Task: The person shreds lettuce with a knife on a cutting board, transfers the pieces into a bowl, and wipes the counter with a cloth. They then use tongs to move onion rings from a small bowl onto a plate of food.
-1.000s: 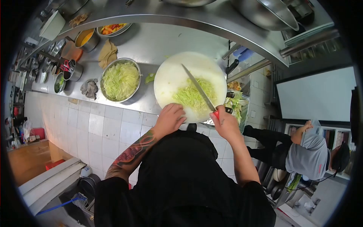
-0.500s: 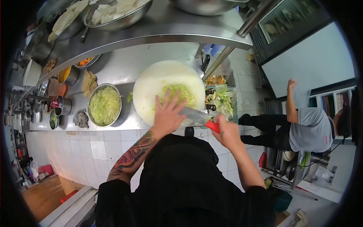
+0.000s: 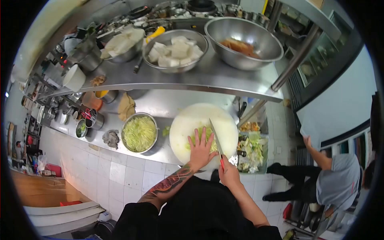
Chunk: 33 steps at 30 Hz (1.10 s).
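My left hand point(image 3: 201, 150) lies with fingers spread over a small heap of pale green shredded vegetable, probably cabbage, on a round white cutting board point(image 3: 182, 120). The hand hides part of the heap. My right hand point(image 3: 229, 174) is wrapped around the red handle of a kitchen knife point(image 3: 215, 134). Its blade rests over the board just right of the left hand's fingers, with the tip pointing away from me. Left of the board stands a metal bowl full of the same shreds point(image 3: 139, 134).
A bin of leafy trimmings point(image 3: 255, 152) stands right of the board. A grey crumpled cloth point(image 3: 111, 138) lies left of the bowl. Overhead, a steel shelf point(image 3: 172, 82) holds bowls, one with white chunks point(image 3: 176, 52). A person in a grey shirt point(image 3: 338, 182) stands at right.
The knife has swung from lying slanted leftward to pointing away from me, beside my left hand. My view has tilted up, showing more of the shelf. My left hand stays on the heap.
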Tool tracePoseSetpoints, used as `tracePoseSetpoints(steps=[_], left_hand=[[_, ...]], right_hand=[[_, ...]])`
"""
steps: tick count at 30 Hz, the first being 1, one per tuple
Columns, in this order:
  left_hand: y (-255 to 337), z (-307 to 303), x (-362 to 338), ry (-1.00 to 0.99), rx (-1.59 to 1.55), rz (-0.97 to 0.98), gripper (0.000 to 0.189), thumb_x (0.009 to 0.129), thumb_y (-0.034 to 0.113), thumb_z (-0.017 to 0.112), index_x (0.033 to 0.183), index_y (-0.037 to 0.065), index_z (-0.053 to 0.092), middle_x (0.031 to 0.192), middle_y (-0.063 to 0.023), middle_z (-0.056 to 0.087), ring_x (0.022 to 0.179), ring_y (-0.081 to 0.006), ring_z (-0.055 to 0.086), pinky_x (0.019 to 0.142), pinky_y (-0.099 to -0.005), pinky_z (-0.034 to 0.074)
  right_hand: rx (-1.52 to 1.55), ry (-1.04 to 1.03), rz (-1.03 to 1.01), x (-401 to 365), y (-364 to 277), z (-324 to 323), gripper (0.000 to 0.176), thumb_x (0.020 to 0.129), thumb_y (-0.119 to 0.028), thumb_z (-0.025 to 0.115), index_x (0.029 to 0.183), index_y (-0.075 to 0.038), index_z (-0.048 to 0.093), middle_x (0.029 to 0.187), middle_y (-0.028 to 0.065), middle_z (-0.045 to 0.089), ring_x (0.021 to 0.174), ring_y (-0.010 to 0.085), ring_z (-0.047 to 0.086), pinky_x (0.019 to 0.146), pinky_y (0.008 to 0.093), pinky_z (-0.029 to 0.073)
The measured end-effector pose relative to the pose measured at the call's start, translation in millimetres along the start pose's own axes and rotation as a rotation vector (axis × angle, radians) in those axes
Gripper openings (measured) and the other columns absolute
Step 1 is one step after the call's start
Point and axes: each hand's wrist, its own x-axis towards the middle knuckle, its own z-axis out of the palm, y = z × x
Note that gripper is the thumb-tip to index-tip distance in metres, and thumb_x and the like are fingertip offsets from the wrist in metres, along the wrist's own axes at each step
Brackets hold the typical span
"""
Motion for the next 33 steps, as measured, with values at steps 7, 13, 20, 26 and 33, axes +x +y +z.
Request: tracePoseSetpoints(steps=[7,13,20,26,33], left_hand=[[-25.9,-28.6,-7.8,0.043,-0.159,0.019,0.117,0.078,0.069,0.078,0.166,0.008,0.031,0.174,-0.0284,0.009,0.157,-0.0588,0.009,0.115,-0.0812,0.015],[-27.4,-22.6,19.2,0.069,-0.383,0.028,0.121,0.070,0.064,0.087,0.163,0.009,0.035,0.168,-0.0310,0.018,0.155,-0.0537,0.019,0.119,-0.0750,0.019],[28.1,-2.8,28.3,0.302,-0.479,0.011,0.064,0.081,0.045,0.086,0.135,0.014,0.069,0.148,-0.0244,0.046,0.133,-0.0458,0.046,0.114,-0.0564,0.038],[33.0,0.4,34.6,0.432,-0.621,-0.022,0.035,0.084,0.023,0.084,0.117,0.013,0.075,0.147,-0.0193,0.049,0.131,-0.0443,0.049,0.110,-0.0521,0.044],[18.5,-52.2,44.0,0.578,-0.644,-0.001,0.034,0.082,0.019,0.083,0.115,0.012,0.076,0.147,-0.0183,0.050,0.132,-0.0443,0.049,0.111,-0.0519,0.043]], right_hand=[[0.656,-0.260,0.338,-11.0,72.7,-50.7,0.033,0.107,-0.025,0.059,0.136,-0.010,0.053,0.075,0.0116,0.066,0.051,0.0227,0.064,0.048,0.0366,0.050],[0.802,-0.217,0.401,-26.5,40.4,-4.9,0.014,0.112,-0.026,0.049,0.115,-0.013,0.048,0.068,0.0050,0.056,0.042,0.0153,0.051,0.039,0.0320,0.044],[0.864,-0.203,0.383,-13.8,4.6,48.6,0.014,0.111,-0.019,0.050,0.113,-0.008,0.041,0.064,0.0055,0.052,0.041,0.0173,0.054,0.039,0.0333,0.046],[0.870,-0.283,0.316,-15.1,-12.5,39.5,0.015,0.111,-0.019,0.051,0.116,-0.008,0.043,0.070,0.0058,0.055,0.043,0.0150,0.054,0.040,0.0316,0.046],[0.807,-0.337,0.290,-0.2,-64.8,5.0,0.012,0.111,-0.018,0.046,0.119,-0.009,0.042,0.072,0.0047,0.052,0.042,0.0151,0.050,0.041,0.0312,0.046]])
